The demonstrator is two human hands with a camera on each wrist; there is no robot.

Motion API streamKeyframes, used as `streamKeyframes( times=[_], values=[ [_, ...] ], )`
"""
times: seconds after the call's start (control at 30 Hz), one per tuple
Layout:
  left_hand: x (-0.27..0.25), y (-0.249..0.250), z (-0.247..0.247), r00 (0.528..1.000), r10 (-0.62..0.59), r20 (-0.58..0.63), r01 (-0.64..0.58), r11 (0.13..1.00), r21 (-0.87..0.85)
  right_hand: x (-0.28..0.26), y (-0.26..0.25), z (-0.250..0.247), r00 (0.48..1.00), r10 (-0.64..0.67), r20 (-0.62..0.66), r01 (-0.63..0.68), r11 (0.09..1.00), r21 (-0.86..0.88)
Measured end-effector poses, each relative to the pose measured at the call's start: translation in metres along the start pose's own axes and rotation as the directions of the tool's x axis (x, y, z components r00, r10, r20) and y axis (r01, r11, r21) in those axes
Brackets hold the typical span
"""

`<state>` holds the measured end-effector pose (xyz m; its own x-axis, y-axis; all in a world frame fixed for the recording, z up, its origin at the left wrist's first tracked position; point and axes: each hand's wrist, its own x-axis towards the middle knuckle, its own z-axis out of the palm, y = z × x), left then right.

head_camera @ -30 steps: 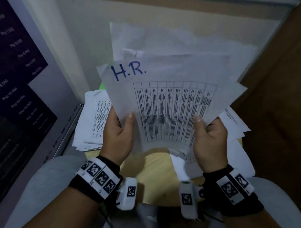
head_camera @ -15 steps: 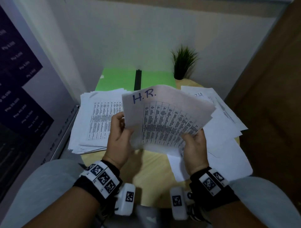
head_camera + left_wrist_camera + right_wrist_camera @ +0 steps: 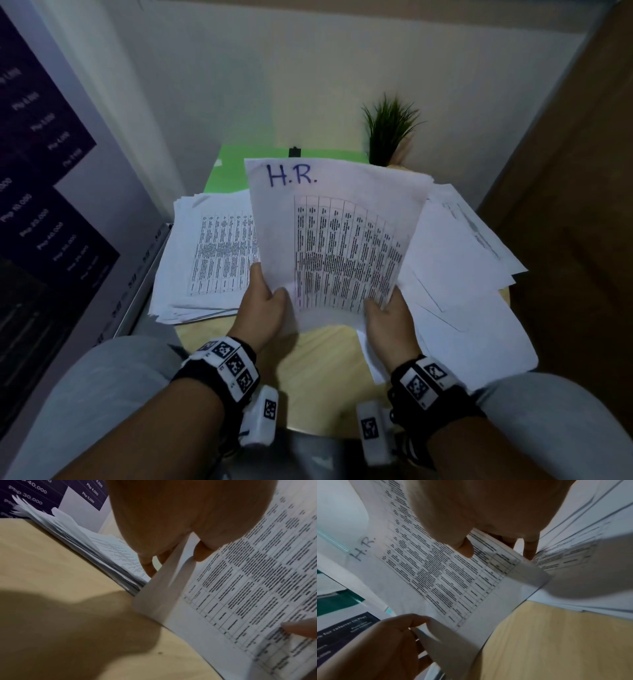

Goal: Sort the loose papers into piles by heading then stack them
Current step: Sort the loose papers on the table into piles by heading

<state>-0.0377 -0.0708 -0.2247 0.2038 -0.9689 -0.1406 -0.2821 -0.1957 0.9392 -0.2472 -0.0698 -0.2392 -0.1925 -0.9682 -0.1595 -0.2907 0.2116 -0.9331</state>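
Observation:
I hold a bundle of white sheets [image 3: 335,240] upright over the round wooden table [image 3: 318,370]; the front one bears a blue handwritten "H.R." heading [image 3: 290,175] above a printed grid. My left hand [image 3: 262,301] pinches the bundle's lower left corner, thumb in front [image 3: 202,550]. My right hand [image 3: 387,313] pinches the lower right corner, thumb on the front sheet [image 3: 464,547]. A thick pile of printed papers [image 3: 209,260] lies on the left of the table. Loose sheets [image 3: 459,274] are spread across the right side.
A green folder with a black clip [image 3: 233,171] lies behind the piles, and a small potted plant [image 3: 388,130] stands at the back by the wall. A dark poster [image 3: 37,192] leans at the left. A brown wall [image 3: 565,205] closes the right side. My knees flank the table.
The bundle dropped from close to my face toward the table, tilted forward, then came upright again. Both hands kept their hold on its lower corners.

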Motion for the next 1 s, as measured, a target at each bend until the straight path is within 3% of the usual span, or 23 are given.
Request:
streamKeyframes(
  times=[0.17,0.27,0.37,0.53,0.67,0.77,0.87,1.0],
  values=[
    [0.008,0.011,-0.014,0.993,0.028,-0.116,-0.035,0.998,-0.061,0.004,0.005,-0.012,0.999,-0.036,0.006,0.036,0.994,-0.099],
    [0.032,0.012,-0.040,0.963,-0.020,-0.268,0.000,0.997,-0.073,0.010,0.012,-0.023,0.997,0.071,-0.024,-0.072,0.997,-0.015],
    [0.056,0.007,-0.077,0.943,-0.080,-0.322,0.064,0.996,-0.062,0.021,0.024,-0.037,0.989,0.139,-0.057,-0.140,0.990,0.001],
    [0.081,-0.011,-0.120,0.908,-0.222,-0.355,0.216,0.975,-0.056,0.037,0.020,-0.061,0.981,0.135,-0.138,-0.152,0.981,-0.123],
    [0.096,-0.026,-0.135,0.881,-0.307,-0.360,0.334,0.942,0.015,0.065,0.022,-0.079,0.986,0.098,-0.136,-0.140,0.927,-0.347],
    [0.102,-0.034,-0.137,0.864,-0.354,-0.359,0.382,0.924,0.007,0.092,0.017,-0.087,0.991,0.063,-0.115,-0.119,0.808,-0.577],
    [0.105,-0.040,-0.138,0.860,-0.367,-0.354,0.388,0.921,-0.011,0.125,0.010,-0.096,0.989,0.110,-0.100,-0.148,0.673,-0.725],
    [0.105,-0.042,-0.139,0.875,-0.339,-0.345,0.369,0.929,0.021,0.151,0.001,-0.096,0.967,0.253,-0.015,-0.110,0.364,-0.925]
  ],
)
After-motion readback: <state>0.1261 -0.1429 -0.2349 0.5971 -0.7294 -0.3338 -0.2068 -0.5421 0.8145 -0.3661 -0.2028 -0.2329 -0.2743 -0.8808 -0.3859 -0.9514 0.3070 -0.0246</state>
